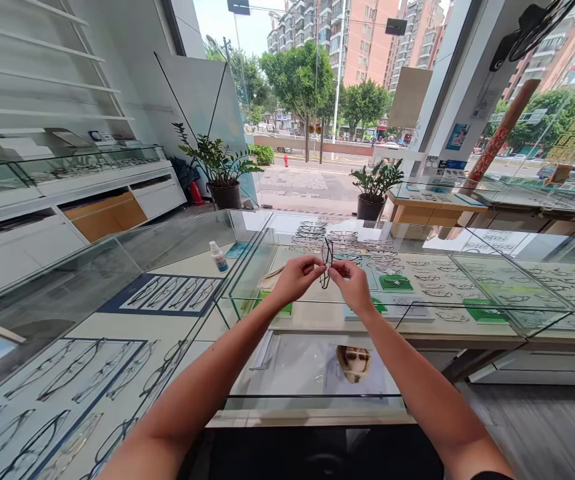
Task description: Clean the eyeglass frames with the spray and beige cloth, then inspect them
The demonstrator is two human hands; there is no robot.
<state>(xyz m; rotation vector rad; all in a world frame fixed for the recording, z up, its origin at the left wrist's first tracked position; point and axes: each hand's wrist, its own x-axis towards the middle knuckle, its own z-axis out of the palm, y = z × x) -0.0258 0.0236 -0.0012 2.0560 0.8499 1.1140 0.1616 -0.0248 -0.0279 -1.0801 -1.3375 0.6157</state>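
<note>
- Lying closest, low on the left, are many pairs of clear-lens eyeglasses (72, 370), set out under glass.
- A bit further, in the middle, a picture card (355, 363) with sunglasses on it lies on a low shelf.
- Next come the two bare hands. The left hand (297, 277) pinches a pair of dark eyeglasses (328, 252) with its thumb and fingers. The right hand (352, 283) pinches the same pair from the other side. I cannot tell just which part each one grips.
- The dark eyeglasses are between the two hands, turned up on end, and look to be in the air above the glass display case (240, 283).
- The step now seems to be holding this pair up and handling it. I think the next move calls for soft, steady fingers, since thin frames can bend, and for keeping the pair off the hard glass.
- Over to the left are a navy tray (112, 300) with four pairs in it and a small white spray bottle (219, 257).
- Past the hands, more rows of frames (310, 230) sit in the case.
- Farther off stand two potted plants (225, 193), then the street with a red fire hydrant (286, 161) and green trees (297, 73).
</note>
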